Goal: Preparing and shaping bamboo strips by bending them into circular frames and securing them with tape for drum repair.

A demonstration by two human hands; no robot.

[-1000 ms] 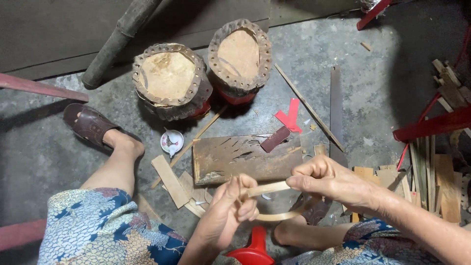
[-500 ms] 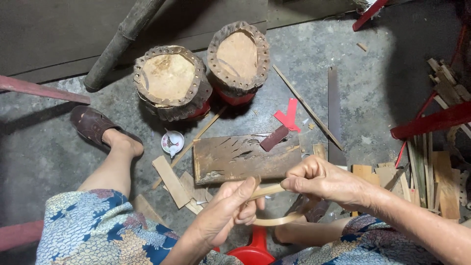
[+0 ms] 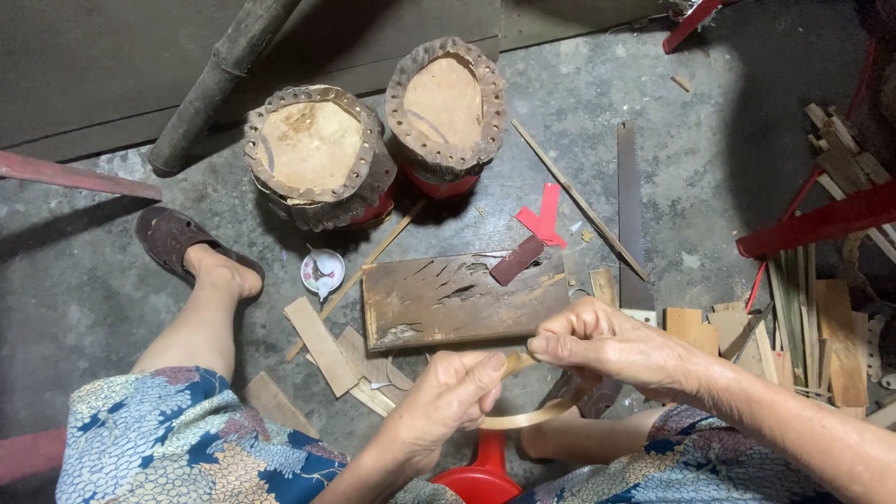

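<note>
From the head camera, looking straight down: both hands meet low in the middle, over the concrete floor (image 3: pixel 112 308), and between them runs a thin, pale bamboo strip (image 3: pixel 537 417). The left hand (image 3: pixel 453 397) has its fingers curled in, thumb pressed against them, pinching the strip's near end; the right hand (image 3: pixel 607 345) is closed the same way, fingers folded tight, gripping the strip's other end just beside the left thumb. The strip bows out below the two hands in a shallow curve, so its long axis runs left to right, sagging toward the person's lap, with the right hand a little higher and farther out than the left. Neither hand is nearer to it than the other: both are on it, almost touching each other. Just beyond the knuckles lies a scarred wooden board (image 3: pixel 462 299), flat, long side across the view. Beyond that stand two hollowed stumps (image 3: pixel 317 154), side by side. A saw blade (image 3: pixel 630 215) lies off to the right, pointing away, near a heap of split slats (image 3: pixel 821 327). A small dish (image 3: pixel 322 273) sits near the left foot, and a red plastic seat (image 3: pixel 481 471) shows under the hands.
</note>
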